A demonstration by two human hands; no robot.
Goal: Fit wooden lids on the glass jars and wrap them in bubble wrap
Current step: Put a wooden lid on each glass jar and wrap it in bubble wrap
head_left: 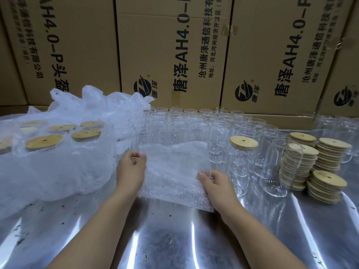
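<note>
At frame centre my left hand (pixel 132 169) pinches the bubble wrap sheet (pixel 172 171) at its upper left corner, my right hand (pixel 215 183) fingers grip its right edge, and the lidded jar (pixel 243 152) stands upright just to the right, nearer my right hand.

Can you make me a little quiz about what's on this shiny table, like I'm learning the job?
1. True or false: the left hand and the right hand both hold the bubble wrap sheet.
2. Where are the lid stacks? A: on the person's left. B: on the person's right. C: under the sheet.
3. Fill in: the unwrapped jar just right of the sheet is topped with a wooden ____.
Key: 1 true. 2 B. 3 lid.
</note>
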